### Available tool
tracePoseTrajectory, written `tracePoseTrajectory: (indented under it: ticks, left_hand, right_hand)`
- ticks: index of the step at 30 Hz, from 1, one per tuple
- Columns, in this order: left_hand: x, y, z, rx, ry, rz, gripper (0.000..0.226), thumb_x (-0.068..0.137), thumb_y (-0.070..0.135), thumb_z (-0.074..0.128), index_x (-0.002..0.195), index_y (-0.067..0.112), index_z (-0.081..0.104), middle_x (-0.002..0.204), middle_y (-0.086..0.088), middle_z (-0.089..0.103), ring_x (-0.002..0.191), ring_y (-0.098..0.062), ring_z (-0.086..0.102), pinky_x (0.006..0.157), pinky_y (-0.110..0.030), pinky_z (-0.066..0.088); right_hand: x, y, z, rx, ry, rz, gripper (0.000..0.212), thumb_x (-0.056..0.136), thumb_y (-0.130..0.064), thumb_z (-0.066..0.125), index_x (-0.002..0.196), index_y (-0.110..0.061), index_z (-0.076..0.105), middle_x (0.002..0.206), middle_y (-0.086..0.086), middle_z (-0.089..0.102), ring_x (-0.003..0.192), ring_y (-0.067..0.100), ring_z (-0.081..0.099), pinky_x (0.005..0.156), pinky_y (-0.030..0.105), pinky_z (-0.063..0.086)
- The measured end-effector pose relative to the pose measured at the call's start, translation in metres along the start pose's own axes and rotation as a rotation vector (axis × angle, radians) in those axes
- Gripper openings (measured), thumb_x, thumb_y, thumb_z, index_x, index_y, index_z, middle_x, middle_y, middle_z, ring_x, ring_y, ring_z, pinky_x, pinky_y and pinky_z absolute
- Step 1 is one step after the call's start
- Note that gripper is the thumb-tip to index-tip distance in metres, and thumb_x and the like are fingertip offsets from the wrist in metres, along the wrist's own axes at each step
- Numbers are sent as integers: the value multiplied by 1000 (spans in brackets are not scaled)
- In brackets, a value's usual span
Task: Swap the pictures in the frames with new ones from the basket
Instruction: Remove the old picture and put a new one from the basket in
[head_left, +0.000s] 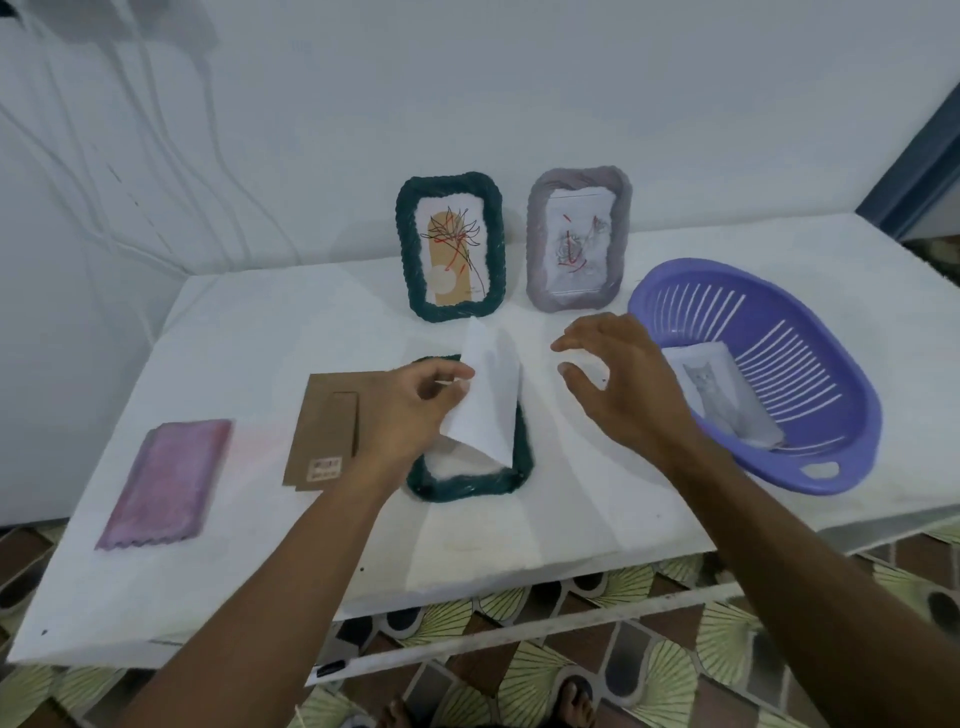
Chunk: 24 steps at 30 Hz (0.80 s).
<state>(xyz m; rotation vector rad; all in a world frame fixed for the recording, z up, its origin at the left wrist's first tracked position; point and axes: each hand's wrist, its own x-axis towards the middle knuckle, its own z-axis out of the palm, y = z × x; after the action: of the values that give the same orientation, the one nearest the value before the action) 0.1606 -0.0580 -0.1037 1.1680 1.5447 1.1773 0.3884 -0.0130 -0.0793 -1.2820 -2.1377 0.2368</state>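
Your left hand is pinching one edge of the white paper and lifting it off the dark green frame lying flat at the middle of the table, so a quick pull could crease it or drag the frame toward the brown backing card. Your right hand hovers spread and empty between frame and purple basket. The paper shows only its blank side, standing curled; the new cat picture waits in the basket.
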Motion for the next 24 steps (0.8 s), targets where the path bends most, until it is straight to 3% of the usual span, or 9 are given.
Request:
tracePoseTrajectory:
  ticks: [3,6,9,12,15,18,21,24]
  left_hand:
    - [8,7,27,-28,-60,20,22,88,6,67,94,27,72,107,2,68,91,-16,65,80,-28,55]
    - [11,14,57,-105,-105,-9,27,85,3,69,100,25,71,108,0,65,88,-18,68,81,-32,58]
    - [13,15,85,-96,-151,-17,28,85,3,70,108,18,69,101,1,65,74,-11,67,74,-30,59]
    - [15,10,109,-16,-176,-13,26,85,6,71,108,19,69,103,-4,69,80,-19,70,74,-34,60]
    - [19,1,128,141,-184,44,26,84,4,70,107,14,69,104,-11,68,78,-23,68,68,-31,58]
    - [23,-6,145,448,-224,202,33,84,7,69,116,10,66,112,-11,64,89,-22,62,82,-23,48]
    - [23,-6,158,919,-276,386,41,88,30,65,126,15,60,121,-7,56,112,-29,46,90,-36,40]
    - [23,-7,163,1048,-259,396,44,88,51,57,127,29,58,130,-2,44,121,-28,32,96,-42,32]
  right_hand:
    - [3,21,-36,-235,-101,82,30,87,-32,67,116,-27,65,129,1,57,120,23,47,100,39,39]
    - [4,43,-62,-269,-298,230,33,86,-37,67,119,-34,63,134,2,52,118,24,50,99,44,45]
    - [8,53,-73,-149,-461,335,34,88,-35,66,121,-37,60,124,-1,61,98,20,62,88,38,53]
    - [12,57,-74,-36,-533,346,36,87,-32,68,122,-36,61,111,-4,66,83,17,67,68,25,58]
    - [15,64,-74,13,-512,333,35,84,-31,72,118,-34,63,105,-2,66,79,20,69,57,20,58]
    - [17,71,-82,84,-416,332,33,84,-28,72,116,-32,65,99,-3,63,76,18,69,52,16,54]
    - [15,75,-87,130,-396,323,33,84,-26,72,116,-31,65,98,-4,63,76,17,69,55,19,57]
    - [14,77,-83,135,-421,296,33,84,-29,73,115,-32,65,99,-4,65,73,17,70,60,21,58]
